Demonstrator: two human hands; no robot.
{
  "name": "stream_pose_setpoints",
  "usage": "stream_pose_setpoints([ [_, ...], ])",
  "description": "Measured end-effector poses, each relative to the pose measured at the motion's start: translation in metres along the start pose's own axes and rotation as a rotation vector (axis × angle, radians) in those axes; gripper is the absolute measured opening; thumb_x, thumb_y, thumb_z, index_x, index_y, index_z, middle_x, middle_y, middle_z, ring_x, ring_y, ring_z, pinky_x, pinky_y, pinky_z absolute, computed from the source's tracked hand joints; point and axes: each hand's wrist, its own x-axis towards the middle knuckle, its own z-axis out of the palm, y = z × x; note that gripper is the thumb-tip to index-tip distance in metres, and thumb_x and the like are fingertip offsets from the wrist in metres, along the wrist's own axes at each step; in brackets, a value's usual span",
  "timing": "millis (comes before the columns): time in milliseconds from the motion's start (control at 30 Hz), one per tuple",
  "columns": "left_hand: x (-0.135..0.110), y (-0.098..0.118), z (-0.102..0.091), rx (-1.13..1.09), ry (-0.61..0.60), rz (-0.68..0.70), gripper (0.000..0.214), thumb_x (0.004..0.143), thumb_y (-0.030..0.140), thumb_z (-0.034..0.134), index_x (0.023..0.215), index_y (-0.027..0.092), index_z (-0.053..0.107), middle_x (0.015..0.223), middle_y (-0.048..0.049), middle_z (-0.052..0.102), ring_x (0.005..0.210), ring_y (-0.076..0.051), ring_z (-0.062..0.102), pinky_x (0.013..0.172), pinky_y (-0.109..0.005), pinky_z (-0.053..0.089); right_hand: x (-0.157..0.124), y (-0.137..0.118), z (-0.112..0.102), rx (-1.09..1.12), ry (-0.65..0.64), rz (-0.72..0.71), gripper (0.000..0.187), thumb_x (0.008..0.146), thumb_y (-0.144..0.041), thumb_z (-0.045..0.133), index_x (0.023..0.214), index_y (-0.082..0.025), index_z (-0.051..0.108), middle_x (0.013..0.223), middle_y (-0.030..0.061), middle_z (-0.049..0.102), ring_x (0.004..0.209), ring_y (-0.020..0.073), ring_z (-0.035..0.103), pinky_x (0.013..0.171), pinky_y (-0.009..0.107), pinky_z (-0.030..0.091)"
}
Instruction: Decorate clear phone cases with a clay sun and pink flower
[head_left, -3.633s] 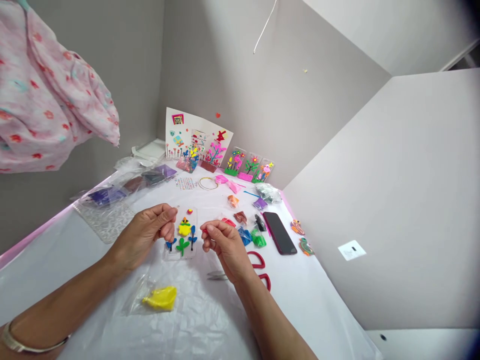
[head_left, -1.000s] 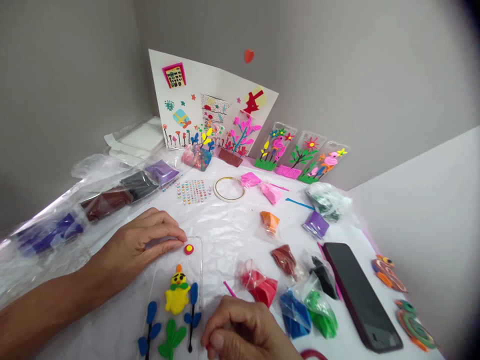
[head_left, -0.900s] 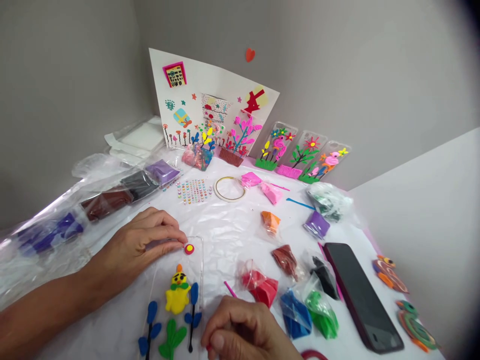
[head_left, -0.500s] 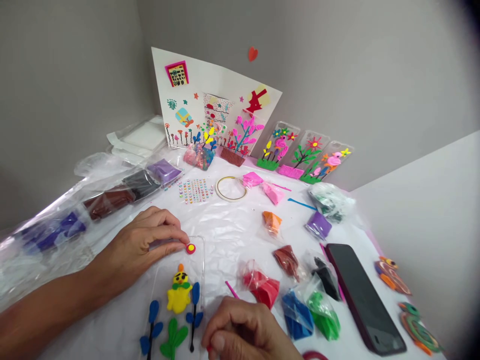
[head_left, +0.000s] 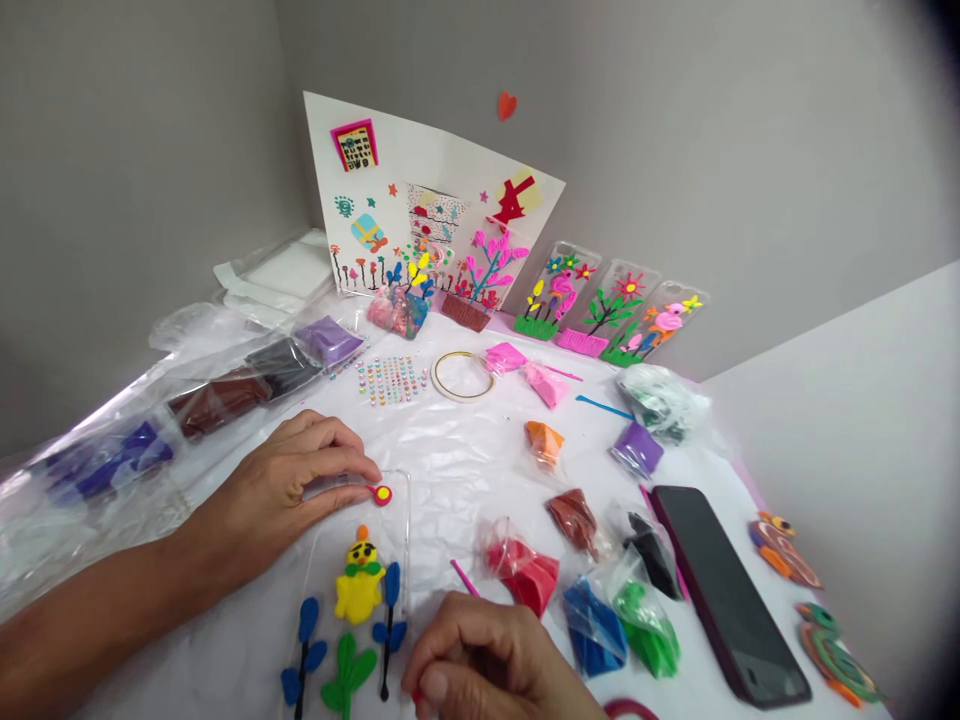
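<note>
A clear phone case [head_left: 409, 560] lies before me with a yellow clay chick [head_left: 358, 597], a green clay plant [head_left: 348, 675] and blue-leaved black stems [head_left: 385, 640] on it. Near its top edge sits a small red clay disc with a yellow centre [head_left: 383, 496]. My left hand [head_left: 304, 470] is at that disc, thumb and index finger closed around a tiny red clay bit at the disc's left side. Right of the case's lower part, my right hand [head_left: 487, 660] is curled, thumb against fingers, with a little red clay [head_left: 418, 696] showing in the pinch.
Bagged clay lies to the right: red [head_left: 532, 580], blue [head_left: 595, 630], green [head_left: 649, 640], brown [head_left: 574, 522]. Beyond them is a dark phone [head_left: 731, 595]. A pink tool [head_left: 464, 578] lies near my right hand. Decorated cases [head_left: 607, 310] lean against the back wall.
My left fingertips have shifted slightly at the disc, and a tiny red bit now shows at its left side. My right hand has hardly moved.
</note>
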Motion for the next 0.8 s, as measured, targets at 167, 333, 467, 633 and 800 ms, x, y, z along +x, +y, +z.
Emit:
stream_pose_setpoints([
  [167, 0.001, 0.001, -0.002, 0.012, -0.008, 0.009, 0.025, 0.101, 0.048, 0.059, 0.097, 0.035, 0.080, 0.105, 0.0001, 0.070, 0.104, -0.023, 0.058, 0.091, -0.033, 0.048, -0.001, 0.000, -0.001, 0.006, -0.006, 0.000, 0.045, 0.090, -0.060, 0.075, 0.096, -0.016, 0.080, 0.078, 0.0013, 0.062, 0.064, 0.0067, 0.048, 0.059, 0.018, 0.036],
  [333, 0.002, 0.004, -0.005, 0.056, -0.021, 0.020, 0.019, 0.100, 0.044, 0.061, 0.102, 0.037, 0.078, 0.108, 0.0015, 0.071, 0.106, -0.023, 0.059, 0.093, -0.032, 0.048, -0.001, -0.002, 0.000, 0.015, 0.000, 0.004, 0.047, 0.088, -0.062, 0.076, 0.095, -0.016, 0.079, 0.079, 0.0014, 0.062, 0.064, 0.0062, 0.048, 0.059, 0.018, 0.036],
  [467, 0.000, 0.008, -0.010, 0.046, 0.015, 0.024, 0.019, 0.100, 0.044, 0.060, 0.104, 0.035, 0.076, 0.108, 0.0009, 0.071, 0.107, -0.025, 0.061, 0.094, -0.035, 0.047, -0.001, -0.002, 0.002, -0.010, 0.014, 0.008, 0.052, 0.085, -0.066, 0.077, 0.093, -0.014, 0.079, 0.075, 0.0004, 0.059, 0.062, 0.0058, 0.046, 0.058, 0.018, 0.035],
  [633, -0.007, 0.006, -0.011, 0.058, -0.037, -0.044, 0.029, 0.097, 0.047, 0.065, 0.121, 0.032, 0.069, 0.120, -0.0013, 0.071, 0.115, -0.026, 0.063, 0.100, -0.038, 0.050, -0.003, -0.002, 0.002, -0.022, 0.015, -0.002, 0.050, 0.087, -0.064, 0.077, 0.096, -0.014, 0.079, 0.077, 0.0008, 0.061, 0.063, 0.0056, 0.048, 0.059, 0.018, 0.037],
  [800, -0.009, 0.007, -0.004, -0.016, -0.080, -0.088, 0.029, 0.097, 0.043, 0.064, 0.123, 0.031, 0.067, 0.122, -0.0019, 0.073, 0.114, -0.026, 0.067, 0.096, -0.036, 0.054, -0.002, -0.008, 0.002, 0.027, 0.067, 0.002, 0.047, 0.078, -0.059, 0.087, 0.087, -0.014, 0.076, 0.071, -0.0013, 0.061, 0.059, 0.0049, 0.051, 0.058, 0.017, 0.041],
])
